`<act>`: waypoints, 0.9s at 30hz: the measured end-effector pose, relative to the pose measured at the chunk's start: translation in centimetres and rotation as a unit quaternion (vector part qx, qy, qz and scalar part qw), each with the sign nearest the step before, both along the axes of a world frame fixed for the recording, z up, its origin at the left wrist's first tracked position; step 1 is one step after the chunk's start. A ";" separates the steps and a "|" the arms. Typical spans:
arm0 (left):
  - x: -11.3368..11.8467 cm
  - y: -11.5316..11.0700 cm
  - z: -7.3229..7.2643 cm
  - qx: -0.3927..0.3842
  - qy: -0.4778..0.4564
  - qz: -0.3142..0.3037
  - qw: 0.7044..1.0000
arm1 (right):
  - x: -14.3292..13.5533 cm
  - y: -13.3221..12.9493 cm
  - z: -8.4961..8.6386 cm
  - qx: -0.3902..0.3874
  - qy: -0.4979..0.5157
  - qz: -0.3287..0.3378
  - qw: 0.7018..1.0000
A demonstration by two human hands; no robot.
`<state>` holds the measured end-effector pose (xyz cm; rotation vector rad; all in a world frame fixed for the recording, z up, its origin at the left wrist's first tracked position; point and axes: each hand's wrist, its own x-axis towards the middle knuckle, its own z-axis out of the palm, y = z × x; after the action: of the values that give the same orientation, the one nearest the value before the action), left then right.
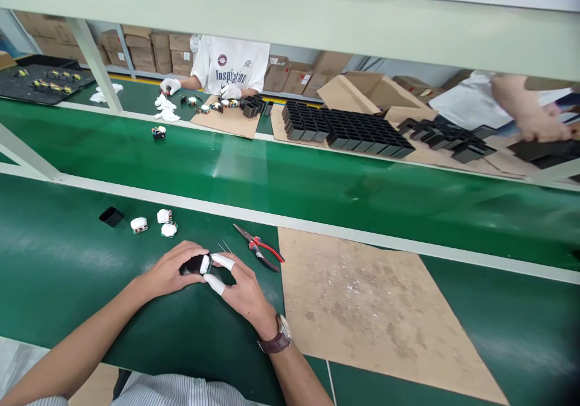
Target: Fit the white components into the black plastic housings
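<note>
Evidently, both hands met over one small part near the front of the green desk (67,261). The left hand (170,270) was curled around a small black housing (193,265), gripping it from the left, with the thumb below and the fingers arched over the top. The right hand (240,288) pinched a white-topped component (205,264) at the housing's open end; its forefinger and thumb wore white finger cots (222,262). Housing and component touched, held just above the desk surface; how far the component sat inside could not be told.

In the inspector's judgement, sound work at this step required the housing to be kept steady and square, with the component pressed straight along its axis rather than at a tilt, so the thin leads seen past the fingers would not bend. Pressure was best given by the covered fingertips only.

Both forearms came in low from the near edge, wrists resting close to the desk, the right wrist bearing a watch (277,337). Three white-capped components (156,223) and a spare black housing (111,216) lay to the left beyond the hands. Red-handled pliers (260,249) lay just to the right, beside a brown cardboard sheet (376,309). Across the conveyor belt (317,176), other people worked among black trays (348,131).
</note>
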<state>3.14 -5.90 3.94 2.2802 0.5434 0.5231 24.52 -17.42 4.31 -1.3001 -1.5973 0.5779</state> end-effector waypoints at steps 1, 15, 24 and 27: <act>0.1 0.0 0.2 0.004 0.001 -0.001 1.000 | 0.0 0.0 0.0 0.007 0.000 -0.004 1.000; -0.3 -0.6 1.6 0.015 0.019 0.014 1.000 | -0.1 0.3 0.2 0.049 0.010 -0.004 0.999; -0.6 -0.4 0.6 0.014 -0.026 -0.028 0.999 | 0.0 0.3 -0.3 0.039 -0.043 0.041 0.997; -0.5 -0.4 0.2 0.022 -0.040 -0.039 0.998 | 0.1 0.3 -0.5 0.036 -0.053 0.045 0.997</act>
<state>2.65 -6.31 4.15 2.3003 0.4048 0.5896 24.57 -17.11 3.85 -1.2278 -1.7548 0.5091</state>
